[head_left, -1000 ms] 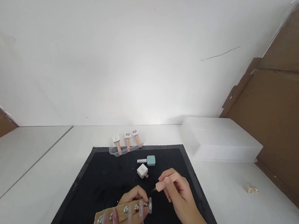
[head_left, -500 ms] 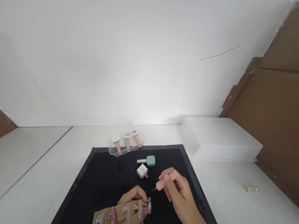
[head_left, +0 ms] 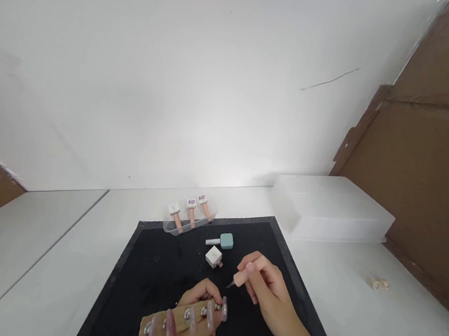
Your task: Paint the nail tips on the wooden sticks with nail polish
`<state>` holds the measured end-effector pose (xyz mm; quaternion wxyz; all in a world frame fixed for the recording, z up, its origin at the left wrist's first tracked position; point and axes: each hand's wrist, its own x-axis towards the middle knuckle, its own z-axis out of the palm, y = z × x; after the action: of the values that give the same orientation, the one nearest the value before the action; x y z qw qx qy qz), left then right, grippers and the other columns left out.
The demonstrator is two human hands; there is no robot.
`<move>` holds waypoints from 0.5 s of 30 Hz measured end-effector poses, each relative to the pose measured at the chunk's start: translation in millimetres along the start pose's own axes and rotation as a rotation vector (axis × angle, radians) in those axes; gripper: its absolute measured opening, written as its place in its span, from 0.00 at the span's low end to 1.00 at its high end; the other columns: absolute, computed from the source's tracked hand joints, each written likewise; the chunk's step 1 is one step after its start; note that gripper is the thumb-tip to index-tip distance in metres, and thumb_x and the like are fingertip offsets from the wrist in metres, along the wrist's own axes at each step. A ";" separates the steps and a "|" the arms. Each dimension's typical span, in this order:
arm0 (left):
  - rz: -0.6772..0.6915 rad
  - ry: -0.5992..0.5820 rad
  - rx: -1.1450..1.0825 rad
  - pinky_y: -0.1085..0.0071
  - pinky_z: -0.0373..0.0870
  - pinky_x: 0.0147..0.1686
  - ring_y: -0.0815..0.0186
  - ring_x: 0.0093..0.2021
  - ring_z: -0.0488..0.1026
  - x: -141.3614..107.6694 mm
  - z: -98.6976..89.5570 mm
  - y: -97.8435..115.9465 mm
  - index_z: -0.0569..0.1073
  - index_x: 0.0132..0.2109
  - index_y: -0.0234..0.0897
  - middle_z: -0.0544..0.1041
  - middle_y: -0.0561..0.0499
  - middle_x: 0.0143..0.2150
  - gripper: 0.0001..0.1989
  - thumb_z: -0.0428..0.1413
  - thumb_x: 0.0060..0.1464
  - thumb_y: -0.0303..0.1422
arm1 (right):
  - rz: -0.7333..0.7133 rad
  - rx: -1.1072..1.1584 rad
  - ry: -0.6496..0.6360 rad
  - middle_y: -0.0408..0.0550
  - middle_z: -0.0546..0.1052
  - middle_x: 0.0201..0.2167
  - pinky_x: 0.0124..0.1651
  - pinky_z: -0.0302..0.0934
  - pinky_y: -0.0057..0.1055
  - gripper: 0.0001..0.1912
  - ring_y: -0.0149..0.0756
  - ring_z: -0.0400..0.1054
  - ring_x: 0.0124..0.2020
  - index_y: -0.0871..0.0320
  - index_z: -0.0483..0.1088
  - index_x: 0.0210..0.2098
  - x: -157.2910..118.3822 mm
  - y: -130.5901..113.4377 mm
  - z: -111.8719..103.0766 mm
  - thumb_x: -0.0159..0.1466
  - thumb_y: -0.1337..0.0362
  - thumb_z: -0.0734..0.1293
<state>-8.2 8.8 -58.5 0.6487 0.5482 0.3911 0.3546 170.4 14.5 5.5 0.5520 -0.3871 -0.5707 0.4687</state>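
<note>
My left hand [head_left: 200, 296] is wrapped round a tan strip [head_left: 181, 318] that carries several false nails on round metal mounts. One nail [head_left: 170, 327] is dark pink; the others, such as the one at the strip's right end [head_left: 224, 309], look pale and translucent. Between the fingers of my right hand [head_left: 263, 281] is a peach brush cap [head_left: 241, 278], its dark tip pointing down left, a little above the end nail and apart from it. An open white polish bottle [head_left: 214, 257] lies tilted on the black mat [head_left: 150, 267], beside a green bottle [head_left: 226, 241] with a pale cap.
Behind the mat's back left edge, a clear tray [head_left: 170, 228] holds white bottles with peach caps [head_left: 192, 204]. At the back right stands a translucent white box [head_left: 332, 209]. Small cream rings [head_left: 376, 283] lie on the white table [head_left: 342, 271] to the right.
The brush in my right hand has shifted very slightly left and down. The strip in my left hand has barely moved.
</note>
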 end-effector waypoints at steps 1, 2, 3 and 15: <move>0.004 0.008 0.002 0.82 0.61 0.16 0.75 0.16 0.70 -0.6 1.1 1.9 0.64 0.33 0.36 0.73 0.56 0.26 0.16 0.60 0.46 0.41 | -0.005 0.000 -0.011 0.45 0.69 0.28 0.20 0.49 0.24 0.21 0.24 0.54 0.18 0.59 0.69 0.22 -0.3 -1.2 -0.3 0.65 0.53 0.60; 0.006 0.014 -0.001 0.82 0.60 0.15 0.76 0.16 0.69 -0.8 2.0 3.4 0.64 0.33 0.36 0.73 0.56 0.26 0.15 0.60 0.47 0.41 | -0.010 -0.002 -0.030 0.45 0.70 0.27 0.20 0.49 0.24 0.21 0.25 0.55 0.18 0.59 0.68 0.21 -0.7 -2.8 -0.5 0.65 0.53 0.60; 0.009 0.026 -0.010 0.82 0.60 0.15 0.76 0.16 0.69 -0.6 2.6 4.4 0.64 0.33 0.36 0.73 0.56 0.27 0.15 0.60 0.47 0.41 | -0.011 -0.007 -0.054 0.45 0.70 0.26 0.19 0.49 0.24 0.22 0.25 0.55 0.18 0.59 0.68 0.21 -1.0 -4.5 -0.7 0.65 0.53 0.60; -0.028 0.063 -0.276 0.76 0.66 0.18 0.80 0.13 0.56 -8.2 14.9 35.1 0.65 0.31 0.37 0.64 0.61 0.18 0.17 0.64 0.41 0.41 | -0.040 0.044 -0.020 0.46 0.71 0.36 0.19 0.52 0.24 0.16 0.23 0.56 0.19 0.56 0.74 0.31 -1.1 0.3 0.7 0.65 0.55 0.60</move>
<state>0.4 0.2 -21.4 0.7102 0.4368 0.3666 0.4129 169.8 13.5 5.0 0.5639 -0.3589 -0.5734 0.4737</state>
